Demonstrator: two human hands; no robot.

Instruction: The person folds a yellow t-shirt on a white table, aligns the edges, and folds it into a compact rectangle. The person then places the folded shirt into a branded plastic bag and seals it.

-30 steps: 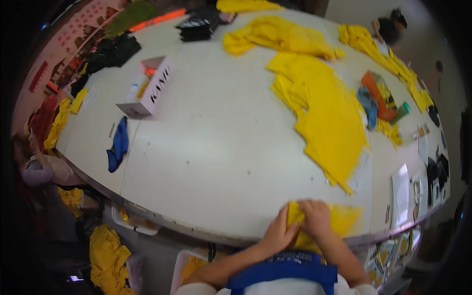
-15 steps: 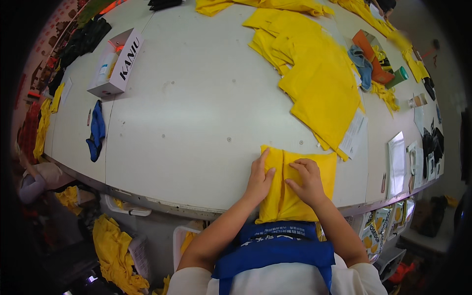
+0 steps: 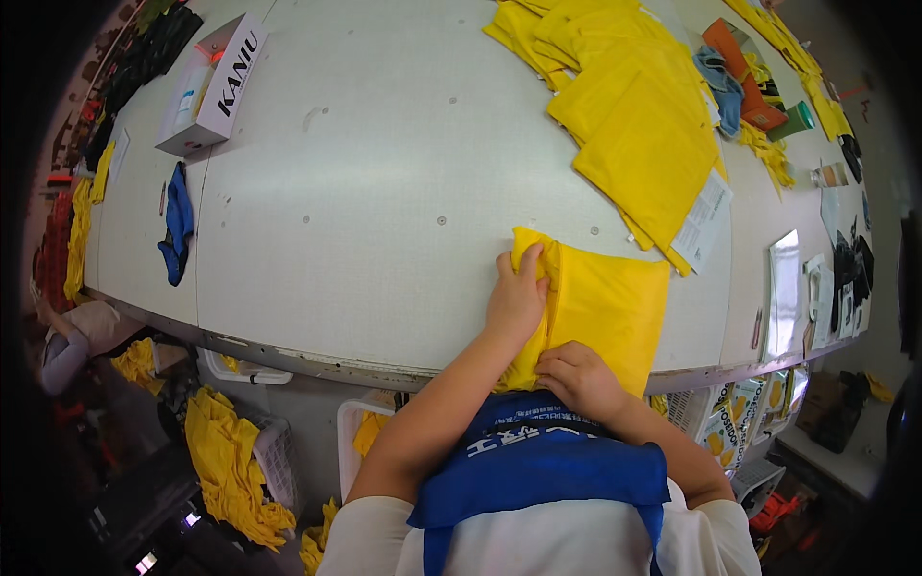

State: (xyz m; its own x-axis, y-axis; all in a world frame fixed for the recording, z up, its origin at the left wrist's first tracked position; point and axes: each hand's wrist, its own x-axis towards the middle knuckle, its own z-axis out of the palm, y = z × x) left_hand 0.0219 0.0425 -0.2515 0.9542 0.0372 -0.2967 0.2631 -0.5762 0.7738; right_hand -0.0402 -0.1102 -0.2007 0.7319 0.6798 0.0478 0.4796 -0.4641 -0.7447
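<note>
A folded yellow cloth piece (image 3: 615,302) lies at the table's front edge, with a raised fold running along its left part. My left hand (image 3: 519,296) is closed on that fold near its far end, the fingers curled over the fabric. Nearer to me, my right hand (image 3: 581,379) pinches the same fold at its near end, with bent fingers. The cloth's near edge reaches the blue apron (image 3: 538,475) I wear. Farther off to the right, a fanned row of folded yellow pieces (image 3: 653,149) lies on the table, with a printed white sheet (image 3: 704,221) partly under it.
On the left of the white table (image 3: 365,278) are an open white box (image 3: 206,91) and a blue cloth (image 3: 177,226). An orange box (image 3: 744,77), a green cup (image 3: 795,119) and black items stand at the right. Bins with yellow cloth (image 3: 226,461) sit below the edge.
My right hand has come down toward the near edge and closed on the fold. My left hand has gripped the fold's far end. The view has tilted slightly downward.
</note>
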